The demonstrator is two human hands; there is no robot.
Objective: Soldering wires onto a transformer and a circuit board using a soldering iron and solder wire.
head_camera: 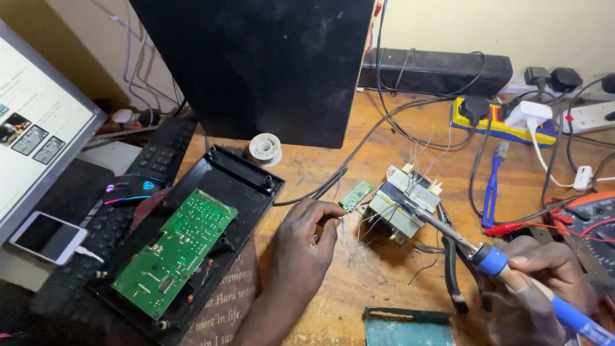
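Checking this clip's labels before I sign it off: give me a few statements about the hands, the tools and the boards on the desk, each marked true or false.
1. The right hand holds a blue-handled soldering iron. True.
2. The iron's tip rests on the large green circuit board. False: it reaches the transformer; that board lies in the black casing.
3. The left hand pinches thin wires beside a small green board. True.
4. The solder spool is in the left hand. False: it sits on the wooden desk.
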